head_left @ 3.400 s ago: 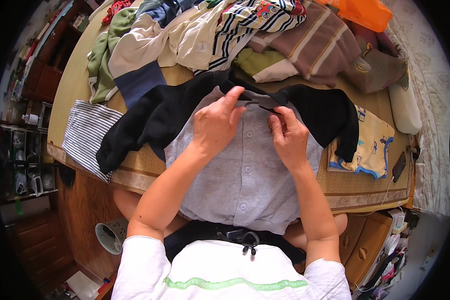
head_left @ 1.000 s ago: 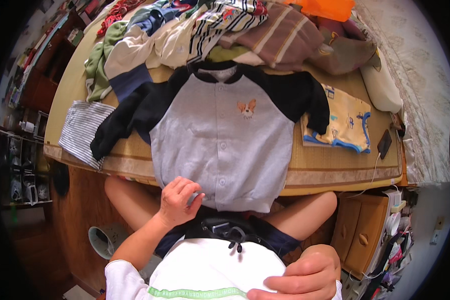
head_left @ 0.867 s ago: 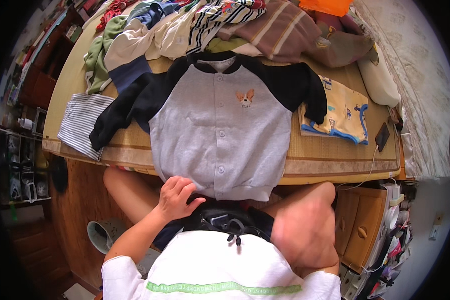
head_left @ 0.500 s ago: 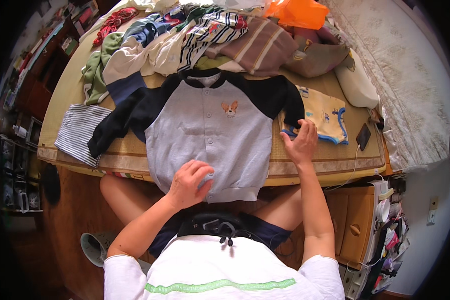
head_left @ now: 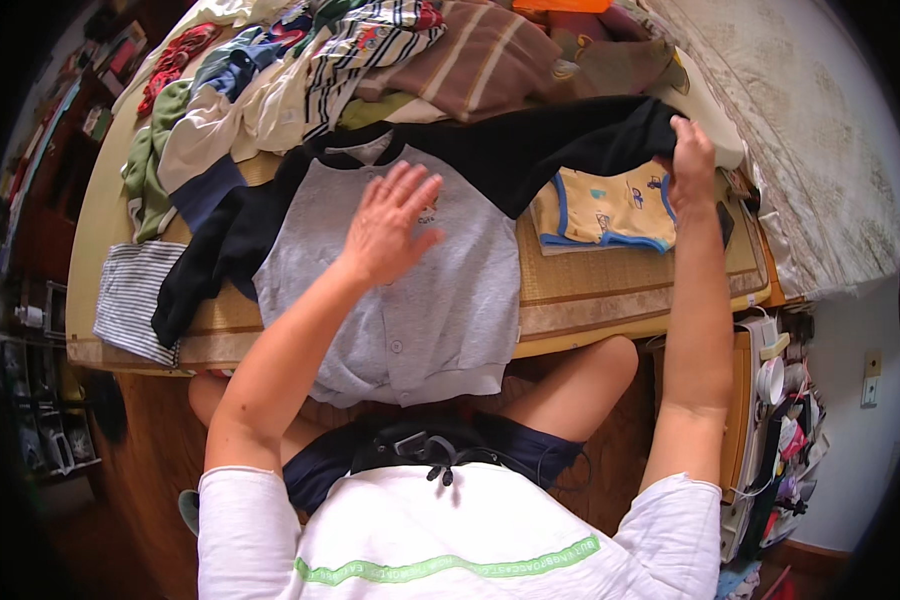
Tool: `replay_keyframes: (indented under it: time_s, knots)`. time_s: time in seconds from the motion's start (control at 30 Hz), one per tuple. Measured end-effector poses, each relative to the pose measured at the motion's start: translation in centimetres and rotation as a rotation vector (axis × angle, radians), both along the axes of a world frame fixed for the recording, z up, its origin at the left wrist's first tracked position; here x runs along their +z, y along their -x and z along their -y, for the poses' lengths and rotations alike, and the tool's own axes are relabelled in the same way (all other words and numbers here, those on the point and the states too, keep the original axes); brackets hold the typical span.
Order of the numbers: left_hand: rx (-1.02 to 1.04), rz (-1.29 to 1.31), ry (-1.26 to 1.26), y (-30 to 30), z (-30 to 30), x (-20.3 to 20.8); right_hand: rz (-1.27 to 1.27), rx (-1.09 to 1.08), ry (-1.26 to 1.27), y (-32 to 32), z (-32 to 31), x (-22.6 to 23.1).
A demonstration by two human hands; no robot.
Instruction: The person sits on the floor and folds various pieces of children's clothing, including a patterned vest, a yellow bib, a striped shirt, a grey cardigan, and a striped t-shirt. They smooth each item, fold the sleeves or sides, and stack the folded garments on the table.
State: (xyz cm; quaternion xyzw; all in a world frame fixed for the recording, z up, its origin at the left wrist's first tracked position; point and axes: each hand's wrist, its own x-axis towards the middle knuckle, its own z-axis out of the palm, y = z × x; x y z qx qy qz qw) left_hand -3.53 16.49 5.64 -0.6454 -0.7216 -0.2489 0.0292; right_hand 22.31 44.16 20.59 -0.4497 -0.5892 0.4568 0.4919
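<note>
A grey button-front jacket [head_left: 440, 290] with black raglan sleeves lies front up over the bed's near edge, its hem hanging toward my lap. My right hand [head_left: 692, 160] grips the cuff end of its right-hand sleeve, which is stretched out to the far right. Flat and with fingers extended, my left hand [head_left: 392, 222] is over the chest, partly covering the small dog-face patch. The other black sleeve [head_left: 215, 250] slants down to the left. Below the stretched sleeve lies a folded yellow garment with blue trim [head_left: 610, 208].
A heap of clothes [head_left: 370, 70] spreads along the far side of the mat-covered bed [head_left: 570, 300]. Striped folded cloth [head_left: 138, 300] lies at the left edge. A dark phone [head_left: 725, 226] is partly hidden behind my right forearm. A cluttered cabinet stands at lower right.
My right hand has taken the sleeve's cuff and drawn it outward and up to the right, straightening it. My left hand has moved from the lower front up to the chest.
</note>
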Motion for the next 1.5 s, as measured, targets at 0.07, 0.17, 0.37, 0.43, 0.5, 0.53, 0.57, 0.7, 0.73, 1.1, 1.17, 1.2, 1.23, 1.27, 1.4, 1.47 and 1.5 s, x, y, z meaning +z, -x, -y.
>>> replay_keyframes:
  time_s: [0.07, 0.17, 0.37, 0.43, 0.5, 0.53, 0.57, 0.7, 0.73, 1.1, 1.17, 1.2, 1.23, 1.27, 1.4, 1.47, 1.5]
  knots:
    - [0.200, -0.030, 0.220, 2.7, -2.5, -1.9, -0.076, 0.074, 0.036, -1.2, -1.2, 1.3]
    - [0.277, -0.008, 0.383, 4.2, -4.6, -2.6, -0.143, 0.156, 0.076, -0.4, -0.7, 2.9]
    - [0.229, 0.320, 0.192, 5.6, -4.8, -0.8, -0.050, 0.368, -0.219, 6.8, 5.1, 4.0]
    - [0.124, 1.305, 0.063, 7.6, -3.0, -0.4, 0.153, 0.564, -0.357, 10.6, 7.8, 2.6]
    - [0.077, 1.952, -0.102, 8.8, 0.6, 0.9, 0.105, 0.763, -0.203, 14.9, 13.3, 2.1]
    - [0.014, 2.202, -0.205, 9.9, 2.6, 0.5, 0.032, 0.878, -0.190, 16.0, 14.2, 0.8]
    - [0.141, 2.232, -0.276, 10.1, 4.2, 0.4, -0.018, 0.861, -0.178, 16.0, 14.7, 0.2]
    - [0.087, 2.296, -0.300, 10.8, 8.4, -1.7, -0.128, 0.733, -0.047, 12.1, 16.8, -2.8]
    - [0.071, 2.237, -0.289, 10.6, 8.3, -1.8, -0.130, 0.678, 0.005, 9.7, 17.1, -4.0]
    - [0.183, 0.686, -0.152, -3.4, 5.3, 2.3, 0.156, 0.353, 0.603, -9.1, 27.2, -19.4]
    - [-0.003, 0.813, 0.156, -8.8, 6.5, 1.7, 0.071, 0.425, 0.639, -8.0, 28.6, -20.0]
    - [-0.035, 0.899, 0.271, -11.0, 6.6, 1.6, 0.034, 0.431, 0.644, -7.3, 29.2, -20.1]
    - [-0.021, 0.877, 0.301, -12.0, 6.2, 1.4, 0.063, 0.426, 0.565, -6.8, 29.7, -20.1]
    - [-0.005, 0.854, 0.331, -12.8, 5.9, 1.3, 0.093, 0.421, 0.487, -6.3, 29.9, -20.2]
    - [0.053, 1.020, 0.320, -13.4, 5.8, -0.8, 0.288, 0.455, 0.149, -4.5, 30.2, -18.0]
    - [0.054, 1.082, 0.334, -13.3, 5.7, -1.2, 0.272, 0.461, 0.090, -4.1, 30.2, -18.3]
    - [0.072, 1.119, 0.352, -13.1, 5.6, -1.5, 0.262, 0.467, 0.061, -3.9, 30.2, -18.5]
